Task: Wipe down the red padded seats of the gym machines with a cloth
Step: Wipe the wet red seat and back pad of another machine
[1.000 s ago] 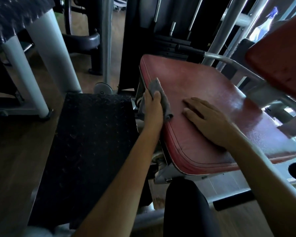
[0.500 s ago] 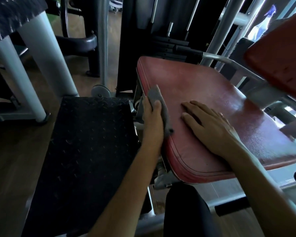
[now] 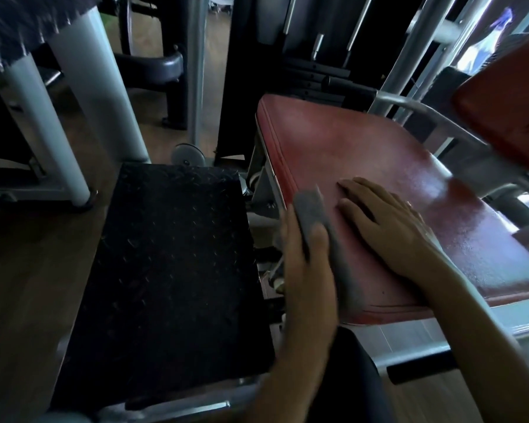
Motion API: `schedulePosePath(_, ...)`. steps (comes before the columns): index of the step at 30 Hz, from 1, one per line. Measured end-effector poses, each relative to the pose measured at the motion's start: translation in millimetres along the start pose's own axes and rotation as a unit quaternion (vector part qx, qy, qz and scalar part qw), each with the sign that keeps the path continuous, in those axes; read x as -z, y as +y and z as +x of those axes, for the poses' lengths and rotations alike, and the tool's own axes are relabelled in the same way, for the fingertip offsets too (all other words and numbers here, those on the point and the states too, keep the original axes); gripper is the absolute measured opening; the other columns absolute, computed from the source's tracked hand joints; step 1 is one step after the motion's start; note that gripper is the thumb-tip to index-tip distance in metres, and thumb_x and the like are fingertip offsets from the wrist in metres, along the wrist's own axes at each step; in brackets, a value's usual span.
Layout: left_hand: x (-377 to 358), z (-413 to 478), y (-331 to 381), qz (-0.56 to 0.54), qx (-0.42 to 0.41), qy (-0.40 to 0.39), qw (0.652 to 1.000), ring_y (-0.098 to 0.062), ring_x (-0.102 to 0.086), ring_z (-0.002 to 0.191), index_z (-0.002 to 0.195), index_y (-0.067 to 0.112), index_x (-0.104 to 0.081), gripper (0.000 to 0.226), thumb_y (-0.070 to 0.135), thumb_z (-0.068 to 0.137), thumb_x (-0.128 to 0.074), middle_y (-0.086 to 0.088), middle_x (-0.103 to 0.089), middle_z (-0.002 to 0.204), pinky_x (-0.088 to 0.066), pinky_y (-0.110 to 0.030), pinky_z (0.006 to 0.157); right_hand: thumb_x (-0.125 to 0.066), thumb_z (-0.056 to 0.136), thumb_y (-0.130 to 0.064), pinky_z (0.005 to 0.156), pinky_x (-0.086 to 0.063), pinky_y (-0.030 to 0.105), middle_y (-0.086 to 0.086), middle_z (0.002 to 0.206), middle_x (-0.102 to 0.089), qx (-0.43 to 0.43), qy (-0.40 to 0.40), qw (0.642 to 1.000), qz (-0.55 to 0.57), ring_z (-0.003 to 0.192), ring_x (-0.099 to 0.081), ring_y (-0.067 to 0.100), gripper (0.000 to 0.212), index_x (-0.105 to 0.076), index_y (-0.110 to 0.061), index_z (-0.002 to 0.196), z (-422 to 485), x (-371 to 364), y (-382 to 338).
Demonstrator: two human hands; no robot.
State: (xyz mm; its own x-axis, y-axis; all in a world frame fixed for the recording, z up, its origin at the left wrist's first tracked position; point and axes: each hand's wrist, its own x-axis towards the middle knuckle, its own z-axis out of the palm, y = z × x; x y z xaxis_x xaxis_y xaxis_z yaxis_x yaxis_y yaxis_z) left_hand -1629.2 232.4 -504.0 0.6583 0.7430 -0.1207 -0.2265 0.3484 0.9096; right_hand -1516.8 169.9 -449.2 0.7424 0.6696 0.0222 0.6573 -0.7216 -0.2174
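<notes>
Footplate (image 3: 171,270) left of seat (image 3: 364,154) and cloth (image 3: 313,212), weight stack (image 3: 315,71) behind

Left hand (image 3: 306,276) and cloth (image 3: 312,209) motion-blurred, backrest pad (image 3: 507,117) cut off

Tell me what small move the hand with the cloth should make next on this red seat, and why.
Probably draw the grey cloth on to the near corner of the red seat. The left hand holds it against the seat's left edge, and a stretch of that edge lies uncovered nearer the person, while the right hand lies flat on top.
</notes>
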Motion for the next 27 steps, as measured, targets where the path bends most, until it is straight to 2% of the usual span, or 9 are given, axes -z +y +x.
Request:
schedulePosePath(3,3,-19,-13,-0.013,-0.025,0.004,1.0,0.001,-0.036,0.139,0.151,0.046,-0.027,0.052,0.041,0.102,-0.044,0.022,-0.029,0.157,-0.035,-0.03,0.115,-0.021,0.096,-0.064,0.122,-0.013,0.045,-0.02,0.161,-0.02,0.001,-0.001,1.0,0.004,0.148,-0.021,0.011,0.056,-0.024,-0.05,0.15,1,0,0)
schedulePosePath(7,-4,53,-2,0.044,-0.017,-0.032,0.998,-0.019,-0.035,0.142,0.155,0.036,-0.023,0.054,0.04,0.104,-0.039,0.002,-0.029,0.16,-0.032,-0.045,0.117,-0.022,0.097,-0.062,0.121,-0.012,0.043,-0.02,0.161,-0.02,-0.003,0.005,1.0,0.006,0.148,-0.021,0.012,0.055,-0.026,-0.049,0.15,-1,0,-2)
schedulePosePath(12,-7,122,15,0.064,0.009,-0.012,0.998,-0.028,-0.041,0.138,0.155,0.022,-0.026,0.055,0.038,0.103,-0.037,-0.009,-0.034,0.156,-0.034,-0.049,0.115,-0.023,0.099,-0.062,0.12,-0.011,0.044,-0.019,0.161,-0.019,-0.006,0.003,1.0,0.0,0.149,-0.02,0.013,0.053,-0.024,-0.048,0.151,-2,0,-3)
schedulePosePath(14,-7,102,17,0.06,0.01,-0.018,0.998,-0.025,-0.043,0.137,0.154,0.026,-0.026,0.053,0.038,0.103,-0.037,-0.006,-0.036,0.155,-0.035,-0.044,0.114,-0.024,0.099,-0.061,0.12,-0.01,0.043,-0.019,0.161,-0.018,-0.007,0.006,1.0,0.003,0.149,-0.02,0.012,0.053,-0.024,-0.049,0.15,-2,0,-3)
schedulePosePath(17,-1,25,-1,0.015,-0.008,-0.025,1.0,-0.01,-0.042,0.134,0.152,0.037,-0.026,0.05,0.037,0.104,-0.04,0.008,-0.034,0.156,-0.035,-0.027,0.109,-0.024,0.099,-0.061,0.121,-0.009,0.043,-0.02,0.161,-0.019,-0.002,0.008,1.0,0.006,0.148,-0.02,0.011,0.053,-0.025,-0.048,0.15,-1,-1,-2)
schedulePosePath(19,4,-11,-11,-0.009,-0.018,-0.034,0.999,-0.006,-0.037,0.14,0.15,0.044,-0.03,0.055,0.046,0.097,-0.044,0.014,-0.032,0.157,-0.031,-0.033,0.116,-0.024,0.099,-0.062,0.121,-0.008,0.043,-0.02,0.161,-0.018,-0.006,0.006,1.0,0.007,0.149,-0.018,0.01,0.053,-0.024,-0.049,0.151,-1,-2,-2)
schedulePosePath(22,4,12,-15,0.025,-0.013,-0.043,0.999,-0.01,-0.031,0.145,0.149,0.049,-0.027,0.068,0.06,0.083,-0.042,0.016,-0.03,0.158,-0.031,-0.045,0.118,-0.024,0.098,-0.063,0.122,-0.009,0.043,-0.022,0.161,-0.018,-0.006,0.007,1.0,0.01,0.149,-0.016,0.008,0.054,-0.024,-0.049,0.15,0,-2,-1)
schedulePosePath(24,2,46,-8,0.039,-0.005,-0.064,0.997,-0.017,-0.036,0.143,0.148,0.048,-0.028,0.071,0.064,0.08,-0.041,0.009,-0.033,0.158,-0.034,-0.049,0.115,-0.022,0.097,-0.063,0.123,-0.01,0.044,-0.022,0.161,-0.018,-0.005,0.008,1.0,0.008,0.149,-0.016,0.007,0.055,-0.024,-0.048,0.15,0,-2,-1)
schedulePosePath(27,2,112,-1,0.055,0.006,-0.054,0.997,-0.025,-0.048,0.132,0.15,0.04,-0.028,0.064,0.057,0.09,-0.041,-0.003,-0.041,0.152,-0.039,-0.052,0.11,-0.022,0.098,-0.063,0.122,-0.008,0.043,-0.022,0.161,-0.018,-0.006,0.006,1.0,0.007,0.149,-0.015,0.007,0.055,-0.024,-0.049,0.151,-1,-3,-1)
